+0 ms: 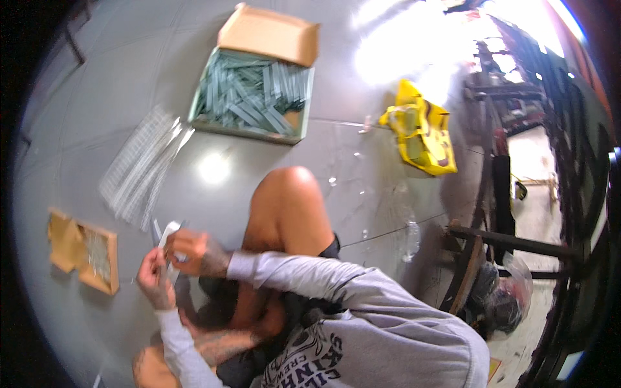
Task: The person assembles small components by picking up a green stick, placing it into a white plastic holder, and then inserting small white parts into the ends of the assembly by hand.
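My left hand (155,280) and my right hand (193,249) meet at the lower left, fingers closed in a pinch. Between them is a thin white strip (171,229), partly covered by the fingers. Its lower end shows beneath my right hand. Just beyond the hands, a bundle of long clear strips (140,169) lies slantwise on the floor. To the left sits a small open cardboard box (111,264) with small clear pieces inside, too fine to make out.
At the top stands a larger open cardboard box (249,134) full of grey-green flat strips. A yellow bag (432,141) rests on the grey tiled floor (339,165), right of my raised knee. Near it lies crumpled clear plastic (409,236). A dark frame (517,243) stands at the right.
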Available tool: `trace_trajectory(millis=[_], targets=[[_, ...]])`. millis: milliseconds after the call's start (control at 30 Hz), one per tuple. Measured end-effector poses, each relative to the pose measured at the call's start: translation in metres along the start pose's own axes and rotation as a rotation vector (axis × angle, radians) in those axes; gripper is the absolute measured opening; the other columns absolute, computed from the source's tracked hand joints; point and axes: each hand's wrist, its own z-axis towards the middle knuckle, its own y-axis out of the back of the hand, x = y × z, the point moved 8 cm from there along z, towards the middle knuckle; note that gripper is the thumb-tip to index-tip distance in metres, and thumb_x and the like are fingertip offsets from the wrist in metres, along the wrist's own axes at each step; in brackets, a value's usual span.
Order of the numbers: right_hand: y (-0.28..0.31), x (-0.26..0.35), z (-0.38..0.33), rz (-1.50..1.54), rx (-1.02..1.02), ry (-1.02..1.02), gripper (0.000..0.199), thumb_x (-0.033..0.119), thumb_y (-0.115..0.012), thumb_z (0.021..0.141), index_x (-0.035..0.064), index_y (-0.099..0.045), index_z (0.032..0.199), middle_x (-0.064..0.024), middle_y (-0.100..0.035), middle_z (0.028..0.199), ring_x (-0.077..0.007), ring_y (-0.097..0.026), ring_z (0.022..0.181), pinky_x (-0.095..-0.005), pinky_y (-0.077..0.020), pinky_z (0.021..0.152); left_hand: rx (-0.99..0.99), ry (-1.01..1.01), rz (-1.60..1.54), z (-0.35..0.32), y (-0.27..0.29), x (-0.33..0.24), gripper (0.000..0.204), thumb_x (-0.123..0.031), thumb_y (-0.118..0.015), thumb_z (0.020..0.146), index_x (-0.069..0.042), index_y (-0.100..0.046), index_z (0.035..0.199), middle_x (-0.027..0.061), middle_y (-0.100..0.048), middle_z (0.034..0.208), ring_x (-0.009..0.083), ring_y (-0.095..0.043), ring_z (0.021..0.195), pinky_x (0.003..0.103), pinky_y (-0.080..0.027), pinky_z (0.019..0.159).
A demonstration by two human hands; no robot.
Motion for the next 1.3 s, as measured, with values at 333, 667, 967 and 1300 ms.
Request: trace_trajectory(millis=[333, 667, 967, 1300], targets=[[0.018, 0.031, 0.029, -0.043, -0.093, -0.021, 0.021, -0.002, -0.080, 0.074, 0.0052, -0.076, 0.093, -0.0112, -0.076, 0.096, -0.0228, -0.076, 0.086, -0.0319, -0.0600, 0.074, 0.063, 0.216, -0.348, 0.001, -0.014, -0.033, 0.030, -0.020, -0.078, 0.092, 0.005, -0.069, 0.106, 0.0035, -0.073, 0.093, 0.0048, -0.059, 0.078, 0.020, -0.049, 0.069], [0.020, 0.032, 0.028, -0.134, -0.073, 0.027, 0.027, -0.005, -0.079, 0.071, 0.0063, -0.074, 0.094, -0.0092, -0.075, 0.093, -0.0243, -0.074, 0.082, -0.0328, -0.0592, 0.070, 0.017, 0.106, -0.185, 0.007, -0.020, -0.040, 0.017, -0.008, -0.076, 0.089, 0.004, -0.070, 0.098, 0.0057, -0.075, 0.088, 0.0061, -0.066, 0.081, 0.023, -0.055, 0.074], [0.015, 0.032, 0.026, -0.165, 0.005, 0.103, 0.030, -0.004, -0.079, 0.070, 0.0051, -0.070, 0.097, -0.0089, -0.072, 0.095, -0.0261, -0.071, 0.082, -0.0356, -0.0584, 0.069, -0.010, 0.136, -0.156, 0.007, -0.018, -0.038, 0.014, -0.005, -0.076, 0.086, 0.005, -0.069, 0.093, 0.0059, -0.075, 0.086, 0.0058, -0.065, 0.078, 0.022, -0.054, 0.072], [0.008, 0.037, 0.020, -0.199, 0.092, 0.132, 0.037, -0.003, -0.083, 0.067, 0.0015, -0.071, 0.102, -0.0116, -0.072, 0.101, -0.0287, -0.072, 0.091, -0.0366, -0.0592, 0.077, -0.050, 0.113, -0.029, 0.005, -0.015, -0.037, 0.014, -0.001, -0.076, 0.085, 0.006, -0.069, 0.095, 0.0038, -0.073, 0.085, 0.0053, -0.064, 0.079, 0.023, -0.054, 0.072]])
